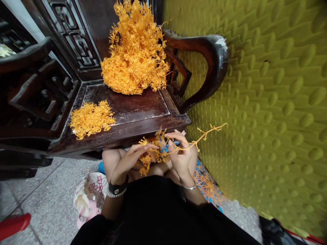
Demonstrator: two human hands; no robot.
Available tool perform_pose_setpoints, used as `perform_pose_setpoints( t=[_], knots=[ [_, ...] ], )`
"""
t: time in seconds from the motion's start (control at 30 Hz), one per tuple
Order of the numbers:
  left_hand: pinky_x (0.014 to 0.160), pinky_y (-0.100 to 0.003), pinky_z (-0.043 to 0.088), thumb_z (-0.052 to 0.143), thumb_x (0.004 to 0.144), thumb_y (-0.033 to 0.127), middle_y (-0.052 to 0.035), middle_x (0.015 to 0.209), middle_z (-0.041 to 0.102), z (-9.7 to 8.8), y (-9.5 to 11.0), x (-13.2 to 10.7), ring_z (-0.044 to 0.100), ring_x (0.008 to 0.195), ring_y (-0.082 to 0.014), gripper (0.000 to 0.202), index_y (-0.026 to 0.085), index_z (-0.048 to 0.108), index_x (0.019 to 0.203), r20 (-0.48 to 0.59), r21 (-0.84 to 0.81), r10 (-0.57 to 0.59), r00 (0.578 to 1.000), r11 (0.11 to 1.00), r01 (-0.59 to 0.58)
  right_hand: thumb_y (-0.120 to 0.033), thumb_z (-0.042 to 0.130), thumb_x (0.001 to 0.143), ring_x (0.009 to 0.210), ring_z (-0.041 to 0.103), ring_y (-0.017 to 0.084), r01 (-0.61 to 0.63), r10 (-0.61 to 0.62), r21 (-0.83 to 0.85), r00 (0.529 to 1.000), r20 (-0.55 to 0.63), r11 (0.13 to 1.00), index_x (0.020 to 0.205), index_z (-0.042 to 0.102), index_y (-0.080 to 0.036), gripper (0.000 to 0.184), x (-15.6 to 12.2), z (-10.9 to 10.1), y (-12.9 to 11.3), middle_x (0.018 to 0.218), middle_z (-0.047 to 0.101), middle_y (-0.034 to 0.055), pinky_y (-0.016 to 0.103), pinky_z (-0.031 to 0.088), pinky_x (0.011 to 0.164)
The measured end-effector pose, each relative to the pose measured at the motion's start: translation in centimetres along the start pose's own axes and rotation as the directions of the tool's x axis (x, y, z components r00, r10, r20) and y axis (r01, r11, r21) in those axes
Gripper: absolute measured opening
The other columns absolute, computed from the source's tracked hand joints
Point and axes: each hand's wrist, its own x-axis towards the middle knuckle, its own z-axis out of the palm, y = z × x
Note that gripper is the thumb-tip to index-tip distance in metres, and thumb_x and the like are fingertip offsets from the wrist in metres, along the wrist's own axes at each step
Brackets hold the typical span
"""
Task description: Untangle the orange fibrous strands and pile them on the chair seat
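Over my lap, my right hand (181, 157) pinches a thin orange plastic stem (204, 135), a branching sprig whose bare end sticks out to the right. Close by on the left, my left hand (130, 158) has its fingers bent around a bunch of small orange plastic flower pieces (145, 164). More orange bits hang between the two hands. Fingers partly hide where the stem and the pieces meet. In front of me, a large heap of orange flower pieces (138, 58) rests on a dark wooden chair (133, 109), with a smaller pile (92, 119) near its front left.
The chair's curved armrest (204, 51) stands at the right, beside a yellow-green embossed sheet (270, 102). Orange stems (208, 185) lie on something blue by my right side. A white and pink patterned bag (89, 194) sits on the speckled floor (51, 190); a red object (15, 224) is at lower left.
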Motion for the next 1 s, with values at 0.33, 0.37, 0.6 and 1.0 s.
perform_pose_setpoints(
  t=[0.33,0.37,0.6,1.0],
  knots=[
    [0.035,-0.020,0.034,0.055,0.086,0.050,-0.0009,0.048,0.060,-1.3,-0.8,-1.9,0.048,0.035,-0.0096,0.038,0.016,0.060,0.071,-0.227,-0.197,-0.082,0.970,0.980,0.036,-0.032,0.056,0.089,0.076,0.065,0.017,-0.108,-0.009,0.061,0.429,0.903,0.992,0.094,0.068,-0.021,0.017,1.3,-5.6,2.4,0.084,0.070,0.0033,0.029,0.051,0.072],
    [0.037,-0.020,0.035,0.053,0.087,0.049,-0.0009,0.047,0.059,-1.4,-0.9,-2.0,0.049,0.036,-0.0100,0.040,0.016,0.059,0.067,-0.207,-0.180,-0.074,0.976,0.983,0.036,-0.031,0.057,0.089,0.075,0.064,0.016,-0.118,0.000,0.063,0.469,0.883,0.991,0.093,0.068,-0.021,0.016,1.8,-6.3,1.8,0.082,0.070,0.0026,0.028,0.050,0.071],
    [0.047,-0.025,0.036,0.054,0.087,0.047,-0.0020,0.049,0.055,-0.6,-0.2,-2.1,0.046,0.045,-0.0114,0.045,0.016,0.059,0.055,0.009,-0.006,-0.043,0.999,0.999,0.043,-0.032,0.066,0.083,0.084,0.060,0.014,-0.289,0.069,0.259,0.780,0.622,0.922,0.099,0.065,-0.021,0.020,4.3,-2.6,-1.4,0.093,0.066,0.0030,0.028,0.048,0.078],
    [0.054,-0.027,0.044,0.063,0.080,0.048,-0.0066,0.060,0.066,-0.1,-1.3,-1.8,0.057,0.054,-0.0164,0.036,0.014,0.074,0.075,-0.133,-0.063,-0.125,0.983,0.991,0.117,-0.036,0.070,0.078,0.063,0.053,0.011,-0.434,0.151,0.232,0.683,0.715,0.870,0.071,0.065,-0.016,0.022,2.6,1.8,1.1,0.069,0.063,0.0013,0.025,0.043,0.061]
  ],
)
